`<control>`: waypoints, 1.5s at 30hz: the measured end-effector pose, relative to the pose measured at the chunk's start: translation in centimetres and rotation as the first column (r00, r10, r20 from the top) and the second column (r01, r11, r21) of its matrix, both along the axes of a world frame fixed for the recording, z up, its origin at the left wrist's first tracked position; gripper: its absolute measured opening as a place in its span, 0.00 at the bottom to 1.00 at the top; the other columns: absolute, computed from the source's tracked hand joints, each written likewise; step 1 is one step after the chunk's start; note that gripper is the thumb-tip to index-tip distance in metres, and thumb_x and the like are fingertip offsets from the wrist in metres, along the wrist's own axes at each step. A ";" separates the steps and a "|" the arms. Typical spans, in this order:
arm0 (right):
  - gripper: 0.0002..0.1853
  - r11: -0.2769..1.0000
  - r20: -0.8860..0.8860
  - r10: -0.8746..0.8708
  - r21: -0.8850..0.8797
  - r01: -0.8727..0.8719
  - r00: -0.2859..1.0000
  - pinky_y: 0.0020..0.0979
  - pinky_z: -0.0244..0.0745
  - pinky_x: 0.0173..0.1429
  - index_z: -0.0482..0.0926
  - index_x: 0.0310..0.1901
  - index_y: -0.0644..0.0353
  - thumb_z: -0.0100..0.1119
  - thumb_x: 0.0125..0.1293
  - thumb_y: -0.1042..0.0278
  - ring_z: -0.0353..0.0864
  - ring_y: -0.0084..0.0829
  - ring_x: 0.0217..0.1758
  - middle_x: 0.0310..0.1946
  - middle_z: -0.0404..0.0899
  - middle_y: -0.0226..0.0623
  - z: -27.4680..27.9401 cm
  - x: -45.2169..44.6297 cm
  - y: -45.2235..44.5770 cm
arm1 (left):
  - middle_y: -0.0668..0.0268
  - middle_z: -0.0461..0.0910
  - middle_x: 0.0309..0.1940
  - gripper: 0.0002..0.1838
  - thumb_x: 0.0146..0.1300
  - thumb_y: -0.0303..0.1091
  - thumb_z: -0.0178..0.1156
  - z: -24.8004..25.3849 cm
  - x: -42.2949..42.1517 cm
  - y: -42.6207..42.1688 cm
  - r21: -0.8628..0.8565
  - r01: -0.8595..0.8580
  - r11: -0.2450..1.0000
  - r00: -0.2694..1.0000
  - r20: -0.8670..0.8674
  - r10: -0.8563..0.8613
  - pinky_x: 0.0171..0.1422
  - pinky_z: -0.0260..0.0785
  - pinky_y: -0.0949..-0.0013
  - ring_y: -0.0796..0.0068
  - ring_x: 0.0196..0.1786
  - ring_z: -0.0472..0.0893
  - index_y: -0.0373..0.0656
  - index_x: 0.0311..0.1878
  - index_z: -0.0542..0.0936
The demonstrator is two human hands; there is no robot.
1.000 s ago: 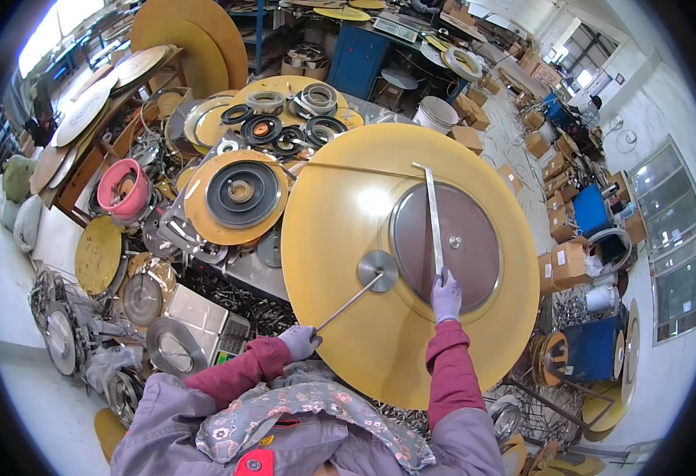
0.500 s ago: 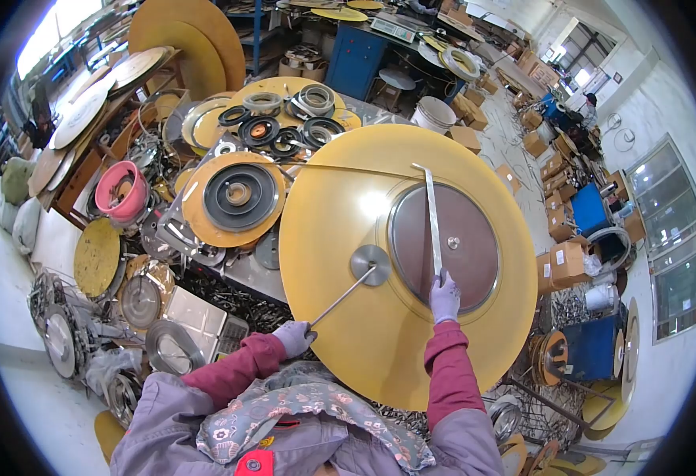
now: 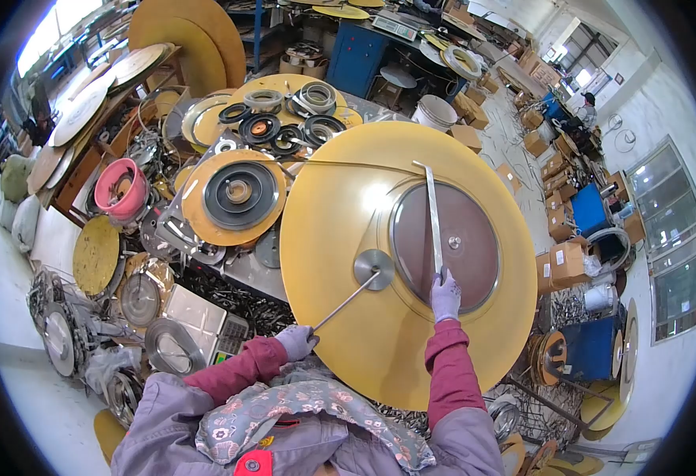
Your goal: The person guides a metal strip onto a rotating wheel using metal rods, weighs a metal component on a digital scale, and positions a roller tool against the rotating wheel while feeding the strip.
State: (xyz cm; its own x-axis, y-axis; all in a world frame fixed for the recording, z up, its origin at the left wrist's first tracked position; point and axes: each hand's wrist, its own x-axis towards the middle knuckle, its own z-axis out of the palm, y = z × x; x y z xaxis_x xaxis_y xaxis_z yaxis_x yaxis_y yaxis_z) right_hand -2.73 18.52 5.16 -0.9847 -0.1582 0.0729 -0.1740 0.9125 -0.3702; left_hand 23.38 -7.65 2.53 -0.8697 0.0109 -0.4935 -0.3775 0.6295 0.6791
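My gloved left hand is closed around a thin metal rod. The rod's far end meets a small grey disc lying against a large yellow disc. In my gloved right hand is a flat metal bar with a bent tip, which reaches across a brown round centre plate. A thin dark strip runs from a black reel on an orange disc towards the bar's bent tip. My fingers partly hide the lower ends of both tools.
Several ring-shaped coils lie on a table behind the reel. To the left are a pink bucket and a scale. Cardboard boxes line the right side, and a white bucket stands behind the yellow disc.
The small grey disc and rod tip have shifted slightly right and down. A loose loop of strip now curves near the brown plate's left edge. My right hand stays nearly still.
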 end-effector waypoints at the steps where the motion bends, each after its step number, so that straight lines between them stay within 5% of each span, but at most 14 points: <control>1: 0.19 1.000 0.011 0.003 0.005 -0.003 1.000 0.46 0.71 0.48 0.72 0.51 0.62 0.47 0.64 0.60 0.78 0.52 0.43 0.39 0.78 0.55 0.3 -0.1 -0.2 | 0.46 0.79 0.30 0.19 0.62 0.44 0.51 -0.5 0.0 -0.1 -0.006 0.002 1.000 1.000 -0.009 -0.002 0.42 0.69 0.53 0.47 0.36 0.79 0.34 0.35 0.77; 14: 0.20 0.999 0.006 -0.015 -0.030 0.015 1.000 0.46 0.71 0.49 0.71 0.54 0.61 0.49 0.63 0.61 0.78 0.50 0.45 0.41 0.78 0.54 0.6 0.3 -0.3 | 0.50 0.78 0.24 0.19 0.62 0.45 0.51 -1.0 0.5 0.5 0.002 0.012 1.000 1.000 -0.010 -0.012 0.39 0.70 0.55 0.50 0.32 0.79 0.35 0.32 0.76; 45: 0.18 0.998 0.057 -0.052 -0.037 0.054 0.997 0.41 0.71 0.52 0.74 0.53 0.62 0.49 0.62 0.65 0.77 0.47 0.48 0.44 0.78 0.50 2.0 0.8 -1.3 | 0.46 0.79 0.31 0.20 0.63 0.46 0.49 -1.1 -0.3 -1.3 -0.074 -0.006 0.997 0.997 -0.076 0.001 0.43 0.70 0.53 0.46 0.38 0.79 0.34 0.36 0.77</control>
State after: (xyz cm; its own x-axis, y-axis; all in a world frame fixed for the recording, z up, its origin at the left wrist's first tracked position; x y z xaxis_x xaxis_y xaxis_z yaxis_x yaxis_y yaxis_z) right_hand -1.90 17.25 7.19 -0.9943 -0.1040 0.0229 -0.1041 0.9046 -0.4133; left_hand 23.05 -8.99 1.41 -0.9044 -0.0262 -0.4258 -0.3291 0.6780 0.6573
